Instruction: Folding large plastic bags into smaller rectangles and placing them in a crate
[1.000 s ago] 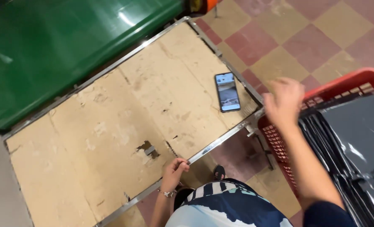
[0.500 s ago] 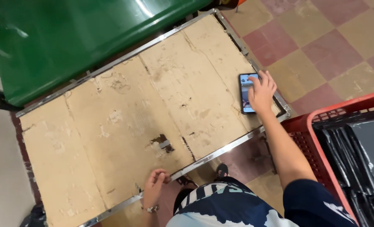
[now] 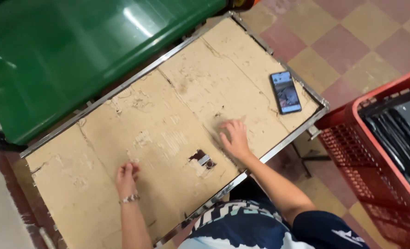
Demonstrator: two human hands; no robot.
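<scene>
Right hand moved off 1 phone, 2 hands flat, grip open, on cardboard tabletop.

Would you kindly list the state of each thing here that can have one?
Left hand: flat on the cardboard, empty.
Right hand: flat on the cardboard, empty.
Phone: face up, screen lit.
Cardboard sheet: worn, with a torn hole.
Red basket: holding dark items.
</scene>
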